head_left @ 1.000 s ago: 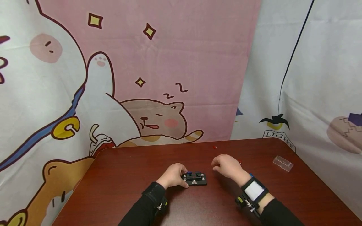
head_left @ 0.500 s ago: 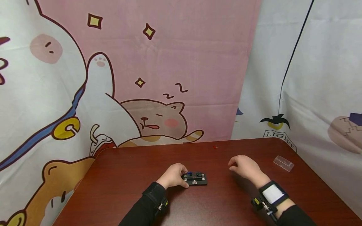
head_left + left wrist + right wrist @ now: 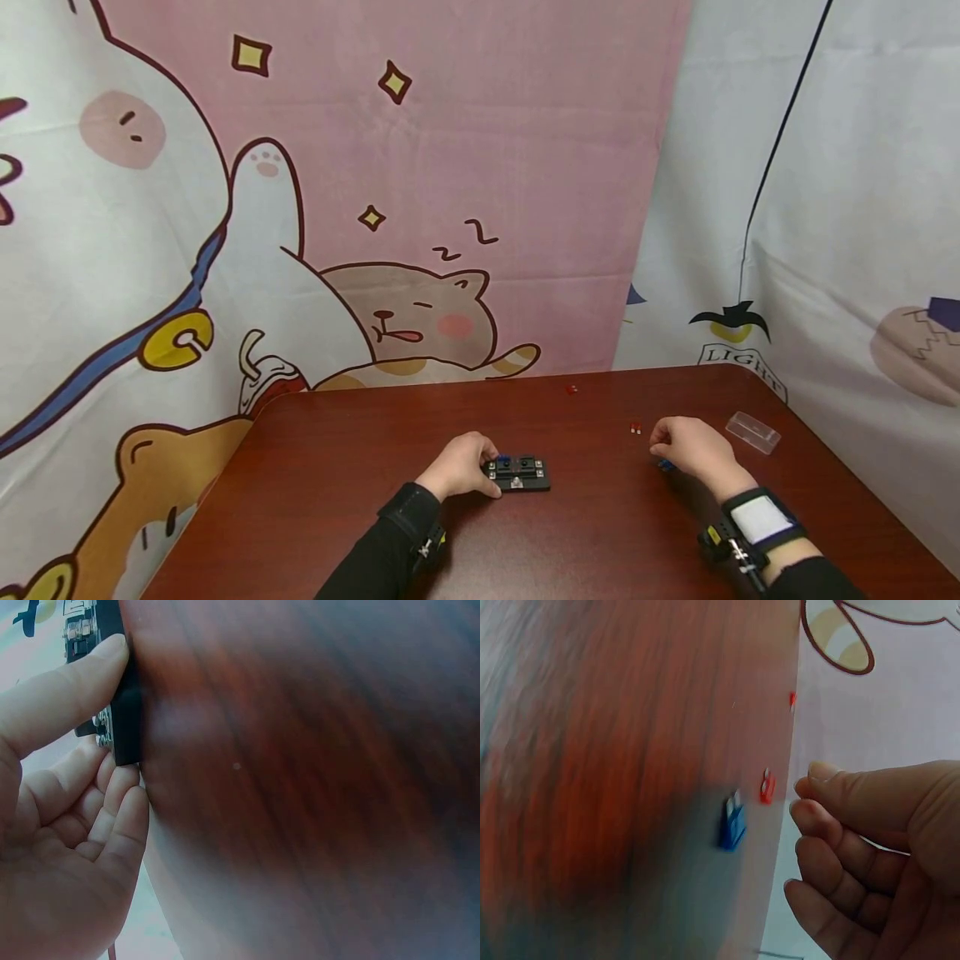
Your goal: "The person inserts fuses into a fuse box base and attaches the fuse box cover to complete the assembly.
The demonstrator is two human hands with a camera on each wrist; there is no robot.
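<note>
Left hand (image 3: 461, 467) pinched the black board (image 3: 528, 481) by its left end, on the brown table (image 3: 315, 500). Right hand (image 3: 693, 450), fingers loosely curled, hung near a blue piece (image 3: 733, 826). Beyond lay two red bits, nearer (image 3: 636, 428) and farther (image 3: 572, 389); rightward, a clear case (image 3: 753, 432).

Behind the bare left hand (image 3: 461, 467) there's a black band (image 3: 408, 505) round a black left sleeve (image 3: 363, 560), and a small dark gadget (image 3: 427, 547) with shiny silver bits and a yellow spot. Behind the bare right hand (image 3: 697, 450) there's a black strap (image 3: 782, 539) with a white square patch (image 3: 762, 518), another dark gadget (image 3: 732, 553) with silver and yellow bits, and a black right sleeve (image 3: 813, 581).
</note>
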